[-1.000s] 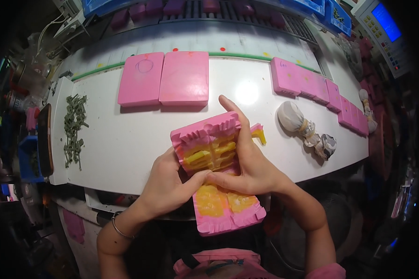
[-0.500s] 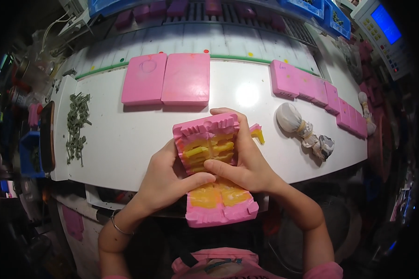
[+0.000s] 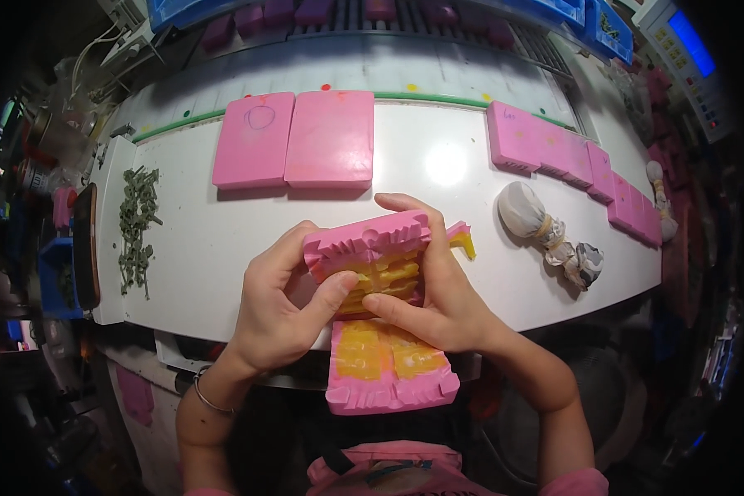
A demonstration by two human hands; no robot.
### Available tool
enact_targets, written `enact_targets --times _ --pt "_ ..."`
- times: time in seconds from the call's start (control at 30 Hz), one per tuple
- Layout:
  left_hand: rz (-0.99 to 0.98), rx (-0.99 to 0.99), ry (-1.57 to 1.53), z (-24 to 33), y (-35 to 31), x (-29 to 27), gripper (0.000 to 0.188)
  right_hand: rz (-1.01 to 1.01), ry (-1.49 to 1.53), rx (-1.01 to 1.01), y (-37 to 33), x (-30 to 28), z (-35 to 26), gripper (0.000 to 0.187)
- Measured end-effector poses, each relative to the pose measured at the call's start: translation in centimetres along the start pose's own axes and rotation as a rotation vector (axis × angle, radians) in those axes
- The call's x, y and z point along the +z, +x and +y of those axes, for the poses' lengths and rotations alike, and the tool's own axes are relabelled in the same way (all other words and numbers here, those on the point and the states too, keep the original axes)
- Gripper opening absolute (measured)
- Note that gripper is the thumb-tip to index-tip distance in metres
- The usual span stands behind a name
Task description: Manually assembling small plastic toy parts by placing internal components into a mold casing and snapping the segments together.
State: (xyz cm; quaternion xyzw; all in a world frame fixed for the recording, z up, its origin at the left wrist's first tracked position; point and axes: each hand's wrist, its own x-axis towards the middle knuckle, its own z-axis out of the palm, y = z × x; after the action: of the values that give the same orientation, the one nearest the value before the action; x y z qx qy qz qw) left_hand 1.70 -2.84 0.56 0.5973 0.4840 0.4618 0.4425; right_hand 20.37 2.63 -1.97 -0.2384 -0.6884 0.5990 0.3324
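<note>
With my left hand [image 3: 277, 310] and right hand [image 3: 446, 302] in a closed grip on the pink mould [image 3: 347, 231], I'd spread thumb pressure evenly.

White tabletop [image 3: 198, 264] | pink blocks [image 3: 331, 139] | green pieces (left side) [image 3: 136, 221] | tied bundle [image 3: 549, 235]

Through my feed I see the pink upper mould half [image 3: 382, 269] held up, tilted toward the camera, yellow coating its ribbed recesses, its far rim toothed. Nearer the body, I make out the lower mould half [image 3: 388, 364], past the tabletop's [image 3: 198, 277] near edge, yellow-lined hollows facing up, its near pink rim notched.
</note>
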Motion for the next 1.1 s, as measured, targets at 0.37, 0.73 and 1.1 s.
enact_targets --times 0.37,0.73,1.1 --pt "-0.012 -0.100 -0.229 -0.7 0.1 0.0 0.029 -0.050 -0.009 0.081 0.0 -0.2 -0.7 0.079" --pt "0.112 -0.224 -0.313 0.0 -0.1 1.5 0.029 0.026 -0.072 -0.003 0.1 0.1 0.1 0.076" --pt "0.206 -0.195 -0.457 -0.6 -1.7 2.0 0.039 -0.055 -0.060 0.073 0.2 0.0 -0.1 0.082"
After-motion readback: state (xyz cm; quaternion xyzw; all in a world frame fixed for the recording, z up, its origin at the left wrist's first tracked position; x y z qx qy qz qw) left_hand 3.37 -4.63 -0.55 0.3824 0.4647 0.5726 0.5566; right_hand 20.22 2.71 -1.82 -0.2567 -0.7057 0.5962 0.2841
